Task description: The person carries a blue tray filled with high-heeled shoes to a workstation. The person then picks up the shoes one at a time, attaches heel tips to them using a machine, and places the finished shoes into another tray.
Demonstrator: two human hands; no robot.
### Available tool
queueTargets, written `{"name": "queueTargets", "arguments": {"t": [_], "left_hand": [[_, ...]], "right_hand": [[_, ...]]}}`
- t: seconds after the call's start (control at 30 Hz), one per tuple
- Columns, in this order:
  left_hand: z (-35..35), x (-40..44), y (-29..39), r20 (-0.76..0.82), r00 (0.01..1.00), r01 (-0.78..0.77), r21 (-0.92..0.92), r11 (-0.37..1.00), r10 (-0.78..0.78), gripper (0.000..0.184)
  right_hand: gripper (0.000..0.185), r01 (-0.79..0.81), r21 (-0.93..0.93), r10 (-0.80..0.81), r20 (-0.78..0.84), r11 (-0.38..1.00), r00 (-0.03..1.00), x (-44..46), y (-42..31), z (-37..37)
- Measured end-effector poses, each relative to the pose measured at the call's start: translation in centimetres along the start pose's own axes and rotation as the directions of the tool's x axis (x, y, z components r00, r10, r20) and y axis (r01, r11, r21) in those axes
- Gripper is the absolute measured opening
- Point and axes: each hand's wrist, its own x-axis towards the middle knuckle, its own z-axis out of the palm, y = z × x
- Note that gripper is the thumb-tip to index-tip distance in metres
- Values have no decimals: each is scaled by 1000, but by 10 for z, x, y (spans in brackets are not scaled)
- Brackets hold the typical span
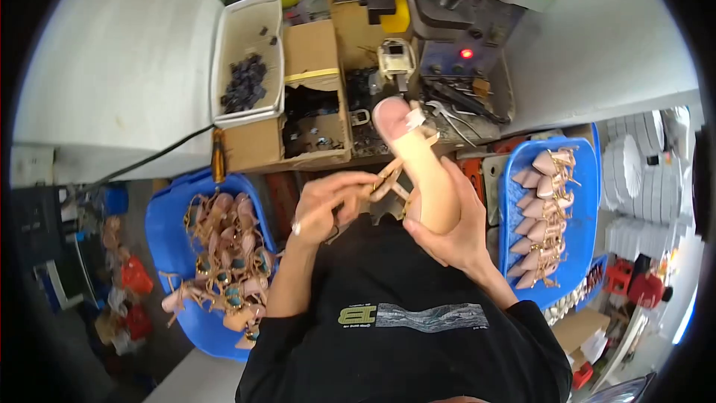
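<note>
My right hand (464,227) is wrapped round the front end of a strappy pink shoe (427,179), its beige sole turned up toward me. The pink heel end points away, toward the machine, and a small white tag or paper piece (415,119) shows beside it. On the shoe's left side, my left hand (328,200) is closed on a thin strap (386,181) between thumb and fingers. The fingertips partly cover the strap's end. A white band or ring is on one left finger.
A blue bin (589,216) at right holds rows of pointed pink shoes; another blue bin (160,235) at left holds jumbled strappy ones. Ahead are a machine (466,52) with lit lamps, pliers (451,118), a cardboard box (317,157) and a white tray (216,97) of small dark pieces.
</note>
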Motion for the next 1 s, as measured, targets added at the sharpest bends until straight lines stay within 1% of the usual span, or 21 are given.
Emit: {"name": "queueTargets", "arguments": {"t": [0.07, 0.1, 0.13, 0.2, 0.23, 0.27, 0.33, 0.37, 0.43, 0.47, 0.53, 0.6, 0.67, 0.73, 0.77, 0.87, 0.97, 1.0], "left_hand": [[-6, 34, -21, -119, 990, 47, -201, 978, -72, 84], [-7, 55, -25, -165, 980, 72, -210, 975, -108, 77], [-11, 74, -28, -212, 966, 101, -219, 971, -148, 71], [-22, 103, -28, -270, 954, 62, -249, 966, -131, 66], [-29, 113, -29, -353, 918, 43, -364, 930, -181, 60], [-42, 116, -35, -400, 900, -31, -457, 889, -174, 48], [-60, 113, -39, -475, 868, -83, -425, 902, -144, 37], [-74, 109, -50, -462, 876, -68, -410, 909, -143, 29], [-84, 103, -68, -489, 856, -6, -332, 943, -167, 26], [-87, 101, -73, -505, 845, 24, -293, 956, -176, 24], [-99, 101, -83, -453, 849, 67, -421, 905, -273, 21], [-114, 105, -95, -389, 854, 108, -516, 850, -345, 20], [-113, 109, -95, -408, 835, 145, -483, 864, -368, 17], [-108, 109, -93, -425, 821, 170, -457, 873, -382, 17], [-112, 109, -98, -446, 804, 173, -458, 872, -394, 15], [-114, 106, -104, -457, 821, 70, -514, 855, -343, 17], [-107, 108, -94, -466, 826, 48, -502, 863, -317, 19], [-106, 108, -92, -465, 821, 61, -508, 860, -332, 20]], "right_hand": [[90, -55, -107, 38, -155, 993, 987, 10, 1, 11], [88, -65, -211, 23, -195, 975, 981, 21, 0, 17], [86, -86, -187, 43, -221, 979, 974, 35, 1, 23], [84, -133, -129, 93, -277, 983, 956, 62, 5, 37], [83, -150, -143, 108, -266, 978, 958, 74, 1, 42], [82, -167, -159, 123, -254, 973, 959, 86, -5, 44], [80, -177, -183, 129, -248, 967, 960, 97, -8, 48], [79, -169, -191, 117, -257, 967, 959, 98, -7, 51], [78, -134, -190, 76, -285, 973, 956, 100, -2, 60], [78, -146, -186, 90, -281, 972, 956, 100, -3, 62], [78, -160, -178, 107, -275, 971, 955, 103, -5, 61], [78, -140, -213, 77, -278, 967, 957, 104, -2, 61], [77, -110, -224, 40, -296, 968, 954, 104, 1, 62], [77, -142, -186, 84, -289, 972, 954, 104, -3, 62], [76, -158, -167, 105, -285, 973, 953, 105, -5, 61], [76, -168, -147, 120, -287, 975, 950, 106, -10, 60], [75, -195, -141, 153, -265, 971, 952, 107, -11, 60], [75, -190, -146, 145, -271, 971, 951, 107, -10, 60]]}}
